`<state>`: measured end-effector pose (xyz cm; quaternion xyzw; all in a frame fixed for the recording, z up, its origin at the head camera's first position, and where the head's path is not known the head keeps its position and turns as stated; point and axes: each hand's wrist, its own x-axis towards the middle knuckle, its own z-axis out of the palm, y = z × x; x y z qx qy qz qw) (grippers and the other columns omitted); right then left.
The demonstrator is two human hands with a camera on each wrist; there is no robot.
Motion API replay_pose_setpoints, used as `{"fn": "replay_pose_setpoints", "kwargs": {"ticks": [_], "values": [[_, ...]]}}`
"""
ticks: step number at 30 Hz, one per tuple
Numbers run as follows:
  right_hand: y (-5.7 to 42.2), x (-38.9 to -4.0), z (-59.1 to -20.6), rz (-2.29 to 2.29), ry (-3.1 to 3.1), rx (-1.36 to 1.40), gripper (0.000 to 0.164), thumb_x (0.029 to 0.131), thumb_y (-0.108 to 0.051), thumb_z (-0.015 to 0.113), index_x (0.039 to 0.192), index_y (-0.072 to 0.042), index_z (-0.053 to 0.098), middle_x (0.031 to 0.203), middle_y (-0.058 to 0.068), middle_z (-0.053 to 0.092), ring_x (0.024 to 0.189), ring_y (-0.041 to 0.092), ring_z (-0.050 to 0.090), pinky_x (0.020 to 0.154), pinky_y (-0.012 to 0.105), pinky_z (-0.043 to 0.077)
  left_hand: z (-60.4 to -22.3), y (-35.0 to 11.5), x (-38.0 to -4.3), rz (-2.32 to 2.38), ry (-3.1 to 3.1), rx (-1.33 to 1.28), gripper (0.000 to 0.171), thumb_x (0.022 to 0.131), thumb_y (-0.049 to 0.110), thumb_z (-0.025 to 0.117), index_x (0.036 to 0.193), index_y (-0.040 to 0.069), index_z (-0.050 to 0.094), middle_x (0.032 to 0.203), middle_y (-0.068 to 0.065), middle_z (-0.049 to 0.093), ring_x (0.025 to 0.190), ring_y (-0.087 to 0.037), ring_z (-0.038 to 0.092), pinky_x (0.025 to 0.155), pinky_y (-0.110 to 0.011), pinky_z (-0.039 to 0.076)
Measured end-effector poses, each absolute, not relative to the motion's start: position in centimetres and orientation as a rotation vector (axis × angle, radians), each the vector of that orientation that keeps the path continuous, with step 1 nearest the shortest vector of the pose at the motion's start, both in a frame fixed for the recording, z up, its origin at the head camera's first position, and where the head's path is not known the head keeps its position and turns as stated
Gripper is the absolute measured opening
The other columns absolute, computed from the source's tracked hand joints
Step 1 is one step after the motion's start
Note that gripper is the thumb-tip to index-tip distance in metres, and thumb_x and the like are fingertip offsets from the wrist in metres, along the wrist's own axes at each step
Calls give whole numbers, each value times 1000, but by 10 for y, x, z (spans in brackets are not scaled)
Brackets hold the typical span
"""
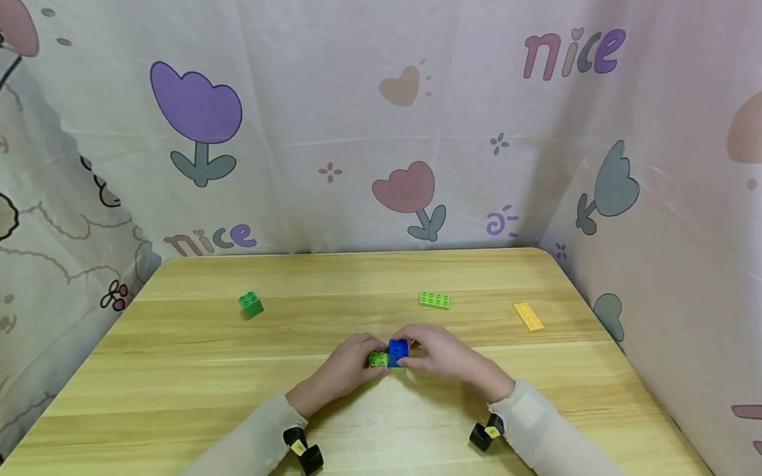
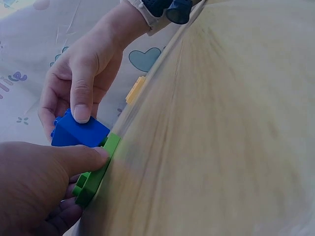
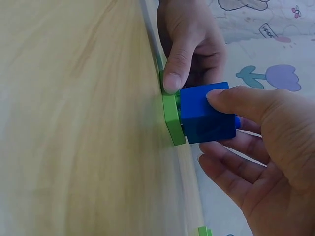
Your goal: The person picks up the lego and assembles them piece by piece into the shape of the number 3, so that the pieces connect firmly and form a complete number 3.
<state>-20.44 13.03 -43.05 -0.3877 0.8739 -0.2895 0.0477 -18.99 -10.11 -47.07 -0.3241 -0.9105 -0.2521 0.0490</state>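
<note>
Near the middle of the table, my left hand (image 1: 348,365) grips a flat light-green building brick (image 3: 172,118) by its left end, with the thumb along its near side. A blue building brick (image 1: 398,354) is pinched between the thumb and fingers of my right hand (image 1: 446,357). The blue brick sits over the right end of the green one, its studs facing up. In the right wrist view a thin gap with green studs shows between the two bricks. Green studs also show beside the left fingers in the head view.
A darker green block (image 1: 251,305) stands at the back left of the wooden table (image 1: 178,370). Another flat light-green brick (image 1: 434,300) lies behind the hands, and a flat yellow brick (image 1: 528,317) lies to the right. Patterned cloth (image 1: 309,99) hangs behind the table.
</note>
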Motion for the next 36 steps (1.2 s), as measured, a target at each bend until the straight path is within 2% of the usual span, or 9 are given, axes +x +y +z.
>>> {"fn": "replay_pose_setpoints", "kwargs": {"ticks": [25,36], "values": [[126,-202,-436,-860,2737,-1237,35,90,-21,74,120,-6,65,108,1,67,92,8,63,81,25,53,-469,-101,-190,-795,-2809,-972,41,88,32,74,119,7,67,112,-4,64,103,-20,59,89,-39,50],[122,-199,-436,-870,2763,-1199,35,87,-16,76,118,-4,65,106,5,68,90,17,66,78,29,55,-469,-101,-192,-803,-2804,-960,42,86,32,76,118,5,68,112,-5,65,103,-21,60,89,-40,50]]}}
